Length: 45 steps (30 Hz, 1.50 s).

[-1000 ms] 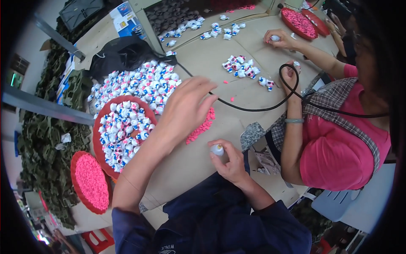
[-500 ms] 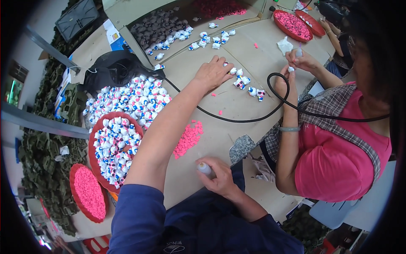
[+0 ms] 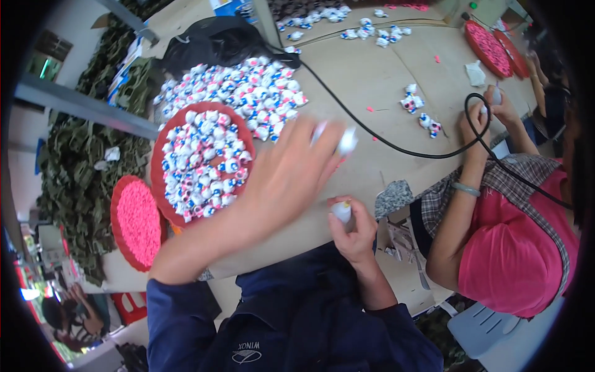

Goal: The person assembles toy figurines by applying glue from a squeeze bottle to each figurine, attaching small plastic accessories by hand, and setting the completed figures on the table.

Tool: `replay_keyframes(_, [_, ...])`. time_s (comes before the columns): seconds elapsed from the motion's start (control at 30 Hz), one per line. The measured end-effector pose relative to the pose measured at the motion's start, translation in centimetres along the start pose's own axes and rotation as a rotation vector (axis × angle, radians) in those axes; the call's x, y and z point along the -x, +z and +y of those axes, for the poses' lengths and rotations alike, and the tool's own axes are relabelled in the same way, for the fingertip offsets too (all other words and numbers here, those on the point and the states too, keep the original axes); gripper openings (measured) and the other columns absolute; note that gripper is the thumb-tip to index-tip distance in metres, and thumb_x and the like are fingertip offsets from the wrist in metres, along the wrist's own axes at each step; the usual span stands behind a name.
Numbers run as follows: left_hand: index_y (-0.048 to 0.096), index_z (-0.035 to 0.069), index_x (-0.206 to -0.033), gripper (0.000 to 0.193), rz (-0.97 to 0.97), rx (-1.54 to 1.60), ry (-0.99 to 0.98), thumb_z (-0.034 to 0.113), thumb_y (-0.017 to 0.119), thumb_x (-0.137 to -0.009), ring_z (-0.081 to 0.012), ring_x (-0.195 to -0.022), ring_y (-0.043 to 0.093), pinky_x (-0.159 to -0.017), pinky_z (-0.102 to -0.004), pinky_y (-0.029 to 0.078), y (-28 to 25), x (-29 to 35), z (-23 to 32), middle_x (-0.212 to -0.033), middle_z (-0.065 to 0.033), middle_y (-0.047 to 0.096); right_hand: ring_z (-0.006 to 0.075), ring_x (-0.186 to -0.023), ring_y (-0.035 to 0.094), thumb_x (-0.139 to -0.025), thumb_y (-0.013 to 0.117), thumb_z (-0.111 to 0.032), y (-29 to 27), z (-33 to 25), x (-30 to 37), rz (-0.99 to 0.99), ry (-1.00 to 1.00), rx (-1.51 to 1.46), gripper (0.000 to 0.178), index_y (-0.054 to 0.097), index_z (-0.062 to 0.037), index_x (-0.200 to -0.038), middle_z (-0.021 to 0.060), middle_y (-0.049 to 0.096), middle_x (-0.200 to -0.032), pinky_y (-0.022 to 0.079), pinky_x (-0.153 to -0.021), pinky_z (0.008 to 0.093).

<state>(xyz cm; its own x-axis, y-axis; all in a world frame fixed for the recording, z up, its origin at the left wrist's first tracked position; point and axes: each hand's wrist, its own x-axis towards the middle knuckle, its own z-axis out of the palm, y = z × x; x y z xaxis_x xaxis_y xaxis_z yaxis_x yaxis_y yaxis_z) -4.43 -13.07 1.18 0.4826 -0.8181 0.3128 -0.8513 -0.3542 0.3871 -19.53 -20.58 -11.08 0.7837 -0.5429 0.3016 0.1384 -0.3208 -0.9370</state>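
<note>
My left hand (image 3: 290,173), blurred by motion, is over the table in front of the heap of figurines. Its fingers are closed around small white figurines (image 3: 348,141), one of which sticks out past the fingertips; how many it holds is hidden. Low at the table's near edge, my right hand (image 3: 359,239) grips a small white squeeze bottle (image 3: 341,212) with its tip up. Left of my hands stands a red bowl (image 3: 156,177) of white, blue and pink figurines. Behind it spreads a large heap of similar figurines (image 3: 229,90).
A red dish of pink pieces (image 3: 137,220) stands at the left. Figurines (image 3: 411,99) lie right of centre. A black cable (image 3: 378,144) loops across the table towards a co-worker in a pink shirt (image 3: 496,260), who holds another bottle. A black bag (image 3: 214,43) lies behind the heap.
My left hand has drawn back from the row of figurines towards me, taking some along. The right hand still holds the bottle. The whole view has shifted, so the table sits further right.
</note>
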Motion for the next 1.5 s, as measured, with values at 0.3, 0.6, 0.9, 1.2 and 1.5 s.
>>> replay_keyframes(0.3, [0.049,0.012,-0.125,0.048,-0.064,-0.304,-0.429,0.020,0.067,-0.080,-0.0289,-0.097,0.054,-0.073,-0.0385,0.049,5.1,12.5,-1.2,-0.113,-0.0134,0.053,0.0227,-0.085,0.066,-0.076,0.069,-0.003,0.7,-0.7,0.0,-0.051,-0.013,0.103,0.032,0.057,0.0012,-0.105,0.0132,0.067,-0.094,0.051,-0.077,0.0307])
replay_keyframes(0.6, [0.043,0.010,-0.134,0.079,0.209,-0.097,-0.296,0.050,0.068,-0.071,-0.0323,-0.115,0.048,-0.084,-0.0399,0.042,5.3,16.3,-2.4,-0.135,-0.0182,0.042,0.0227,-0.086,0.066,-0.076,0.069,-0.002,1.4,-1.2,0.3,-0.110,0.005,0.125,0.034,0.056,0.0013,-0.107,0.0136,0.066,-0.095,0.050,-0.078,0.0305])
replay_keyframes(0.9, [0.051,0.010,-0.124,0.067,0.018,-0.227,-0.526,0.039,0.076,-0.068,-0.0306,-0.106,0.050,-0.080,-0.0404,0.040,4.5,21.9,-0.6,-0.110,-0.0125,0.051,0.0219,-0.087,0.065,-0.075,0.069,0.000,1.6,-0.5,0.4,-0.098,0.015,0.147,0.034,0.057,0.0019,-0.107,0.0147,0.066,-0.096,0.050,-0.079,0.0310])
replay_keyframes(1.2, [0.054,0.000,-0.114,0.041,0.299,1.036,-0.681,0.005,0.073,-0.078,-0.0184,-0.084,0.062,-0.076,-0.0295,0.051,2.8,20.6,-0.1,-0.101,-0.0091,0.060,0.0196,-0.080,0.063,-0.079,0.065,-0.003,1.3,-4.2,0.8,-0.245,0.141,0.087,0.031,0.058,0.0022,-0.109,0.0123,0.064,-0.091,0.049,-0.075,0.0276])
replay_keyframes(1.5, [0.053,-0.002,-0.120,0.032,0.362,1.871,-0.867,-0.001,0.058,-0.088,-0.0167,-0.102,0.060,-0.087,-0.0294,0.049,4.4,19.4,-0.3,-0.116,-0.0120,0.061,0.0151,-0.056,0.052,-0.059,0.082,-0.008,-0.4,-6.8,0.8,-0.206,-0.065,0.028,0.037,0.067,0.0018,-0.091,0.0086,0.063,-0.071,0.039,-0.051,0.0246])
